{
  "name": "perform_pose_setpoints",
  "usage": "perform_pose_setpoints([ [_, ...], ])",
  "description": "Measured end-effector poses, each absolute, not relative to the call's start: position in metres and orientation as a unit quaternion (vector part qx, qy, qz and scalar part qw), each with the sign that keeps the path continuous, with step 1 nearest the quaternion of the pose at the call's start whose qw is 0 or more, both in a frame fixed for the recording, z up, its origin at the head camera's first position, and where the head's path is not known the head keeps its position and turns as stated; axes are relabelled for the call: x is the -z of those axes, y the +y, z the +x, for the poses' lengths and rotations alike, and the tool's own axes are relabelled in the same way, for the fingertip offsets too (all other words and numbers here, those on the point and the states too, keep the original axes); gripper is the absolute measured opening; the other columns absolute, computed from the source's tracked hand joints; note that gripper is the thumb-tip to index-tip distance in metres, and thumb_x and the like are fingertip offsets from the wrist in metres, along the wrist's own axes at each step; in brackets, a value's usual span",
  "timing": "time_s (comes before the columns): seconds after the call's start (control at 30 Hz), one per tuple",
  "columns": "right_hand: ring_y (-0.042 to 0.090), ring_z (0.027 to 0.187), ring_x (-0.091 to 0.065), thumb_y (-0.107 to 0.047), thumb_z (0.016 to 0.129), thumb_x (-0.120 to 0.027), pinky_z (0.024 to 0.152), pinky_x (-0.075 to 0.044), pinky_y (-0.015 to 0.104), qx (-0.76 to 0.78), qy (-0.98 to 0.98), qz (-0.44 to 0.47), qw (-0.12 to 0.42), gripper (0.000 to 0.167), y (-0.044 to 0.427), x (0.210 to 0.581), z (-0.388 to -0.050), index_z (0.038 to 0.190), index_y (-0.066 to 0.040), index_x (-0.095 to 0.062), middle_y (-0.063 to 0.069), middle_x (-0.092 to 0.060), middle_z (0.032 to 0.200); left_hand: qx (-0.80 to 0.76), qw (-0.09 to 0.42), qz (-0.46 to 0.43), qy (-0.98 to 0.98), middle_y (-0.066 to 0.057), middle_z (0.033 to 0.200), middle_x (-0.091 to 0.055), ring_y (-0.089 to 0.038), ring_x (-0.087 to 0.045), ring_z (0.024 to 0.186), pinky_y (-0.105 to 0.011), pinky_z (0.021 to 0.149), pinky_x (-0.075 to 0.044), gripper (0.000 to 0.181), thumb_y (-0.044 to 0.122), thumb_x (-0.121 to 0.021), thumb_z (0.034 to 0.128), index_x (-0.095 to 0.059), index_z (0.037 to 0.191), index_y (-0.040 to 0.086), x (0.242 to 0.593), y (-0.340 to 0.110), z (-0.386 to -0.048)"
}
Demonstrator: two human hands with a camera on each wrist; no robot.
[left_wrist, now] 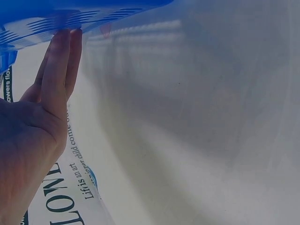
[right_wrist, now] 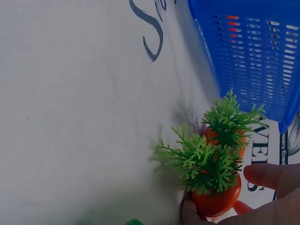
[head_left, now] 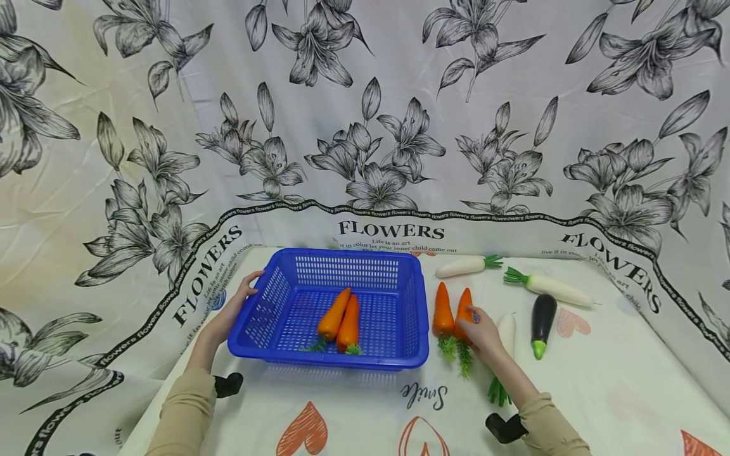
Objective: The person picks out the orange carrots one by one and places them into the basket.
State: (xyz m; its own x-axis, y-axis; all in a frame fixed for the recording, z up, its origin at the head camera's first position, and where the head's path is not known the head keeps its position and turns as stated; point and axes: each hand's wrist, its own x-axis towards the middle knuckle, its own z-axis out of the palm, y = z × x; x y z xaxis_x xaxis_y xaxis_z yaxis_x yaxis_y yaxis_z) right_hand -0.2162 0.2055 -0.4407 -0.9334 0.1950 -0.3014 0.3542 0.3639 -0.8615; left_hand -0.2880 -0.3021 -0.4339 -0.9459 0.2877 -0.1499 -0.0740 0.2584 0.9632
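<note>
Gripping right hand [head_left: 483, 330]: forearm slanting forward and inward, thumb and fingers curled round a tapered orange carrot with feathery green leaves [head_left: 463, 318].
Held carrot: right of the rectangular blue plastic mesh basket [head_left: 327, 361], low over the white printed tablecloth [head_left: 359, 405]; whether lifted, cannot be told.
Left hand [head_left: 242, 296]: at the basket's left side, fingers nearly straight and close together, tips touching it.
Between hand and basket: a second orange carrot [head_left: 443, 311], just beside the held one, then the basket's raised wall.
Basket floor: two further orange carrots [head_left: 348, 326], side by side.
Beside right forearm: a long white radish [head_left: 506, 330], partly hidden.
Farther right: a glossy dark eggplant with green cap [head_left: 543, 316], near another white radish [head_left: 559, 290].
Back edge: a third white radish [head_left: 461, 266].
</note>
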Motion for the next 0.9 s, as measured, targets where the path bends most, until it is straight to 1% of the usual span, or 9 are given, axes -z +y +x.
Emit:
perform_pose_setpoints([
  [0.1, 0.035, 0.111, -0.040, -0.013, 0.091, -0.047, 0.081, -0.041, 0.032, 0.528, 0.831, 0.162, 0.068, 0.058, 0.207, 0.444, -0.216, 0.144, 0.002, -0.030, 0.031, -0.025, 0.147, -0.606, 0.150, 0.069, 0.778, -0.020, 0.149, -0.013, -0.033, -0.043, 0.116, -0.033, 0.084, -0.042, 0.054, 0.030, -0.021, 0.0982, -0.005, 0.150, 0.032, 0.435, -0.302, -0.289],
  [0.17, 0.035, 0.109, -0.041, -0.013, 0.091, -0.049, 0.079, -0.041, 0.032, 0.524, 0.834, 0.161, 0.065, 0.057, 0.207, 0.445, -0.216, 0.143, 0.001, -0.033, 0.030, -0.027, 0.146, -0.606, 0.149, 0.072, 0.778, -0.020, 0.149, -0.013, -0.031, -0.044, 0.114, -0.033, 0.084, -0.043, 0.054, 0.029, -0.021, 0.0983, -0.005, 0.150, 0.031, 0.436, -0.302, -0.289],
  [0.37, 0.032, 0.102, -0.044, -0.014, 0.090, -0.054, 0.064, -0.040, 0.025, 0.536, 0.827, 0.161, 0.060, 0.055, 0.208, 0.446, -0.217, 0.141, 0.000, -0.036, 0.029, -0.032, 0.143, -0.602, 0.145, 0.085, 0.781, -0.018, 0.151, -0.009, -0.033, -0.042, 0.116, -0.033, 0.085, -0.042, 0.055, 0.028, -0.021, 0.0987, -0.003, 0.151, 0.030, 0.435, -0.301, -0.289],
  [0.47, 0.023, 0.086, -0.048, -0.015, 0.090, -0.055, 0.060, -0.040, 0.024, 0.539, 0.824, 0.164, 0.064, 0.056, 0.210, 0.447, -0.218, 0.141, -0.002, -0.037, 0.028, -0.033, 0.141, -0.601, 0.145, 0.082, 0.782, -0.018, 0.151, -0.009, -0.033, -0.042, 0.116, -0.034, 0.085, -0.042, 0.055, 0.028, -0.022, 0.0989, -0.003, 0.151, 0.030, 0.434, -0.301, -0.288],
  [0.6, 0.013, 0.065, -0.043, -0.016, 0.090, -0.057, 0.057, -0.039, 0.023, 0.544, 0.819, 0.167, 0.073, 0.057, 0.213, 0.448, -0.219, 0.142, -0.004, -0.037, 0.027, -0.033, 0.140, -0.601, 0.145, 0.078, 0.782, -0.018, 0.151, -0.010, -0.033, -0.043, 0.116, -0.033, 0.084, -0.043, 0.055, 0.029, -0.022, 0.0990, -0.003, 0.151, 0.030, 0.434, -0.300, -0.288],
  [0.67, 0.014, 0.070, -0.045, -0.017, 0.090, -0.057, 0.059, -0.041, 0.023, 0.555, 0.811, 0.169, 0.078, 0.057, 0.215, 0.450, -0.219, 0.142, -0.004, -0.037, 0.028, -0.031, 0.141, -0.601, 0.146, 0.076, 0.782, -0.018, 0.151, -0.010, -0.035, -0.041, 0.118, -0.033, 0.084, -0.043, 0.055, 0.029, -0.022, 0.0991, -0.003, 0.151, 0.031, 0.433, -0.300, -0.288],
  [0.73, 0.019, 0.085, -0.048, -0.017, 0.091, -0.058, 0.064, -0.044, 0.023, 0.569, 0.800, 0.172, 0.085, 0.058, 0.216, 0.450, -0.220, 0.143, -0.005, -0.036, 0.028, -0.029, 0.142, -0.601, 0.146, 0.074, 0.783, -0.018, 0.152, -0.009, -0.036, -0.040, 0.120, -0.033, 0.084, -0.042, 0.055, 0.029, -0.022, 0.0989, -0.004, 0.151, 0.031, 0.433, -0.300, -0.288],
  [0.83, 0.027, 0.105, -0.042, -0.016, 0.091, -0.058, 0.071, -0.046, 0.025, 0.594, 0.778, 0.181, 0.095, 0.059, 0.218, 0.451, -0.221, 0.143, -0.006, -0.035, 0.028, -0.027, 0.143, -0.600, 0.146, 0.072, 0.783, -0.018, 0.152, -0.009, -0.037, -0.038, 0.122, -0.032, 0.085, -0.042, 0.055, 0.029, -0.022, 0.0983, -0.004, 0.150, 0.032, 0.433, -0.301, -0.287],
  [0.9, 0.030, 0.110, -0.040, -0.016, 0.090, -0.059, 0.072, -0.047, 0.025, 0.602, 0.771, 0.186, 0.100, 0.059, 0.218, 0.451, -0.221, 0.144, -0.006, -0.035, 0.028, -0.028, 0.142, -0.600, 0.148, 0.071, 0.783, -0.018, 0.152, -0.009, -0.038, -0.038, 0.122, -0.033, 0.085, -0.042, 0.055, 0.029, -0.022, 0.0980, -0.004, 0.150, 0.032, 0.433, -0.301, -0.287],
])
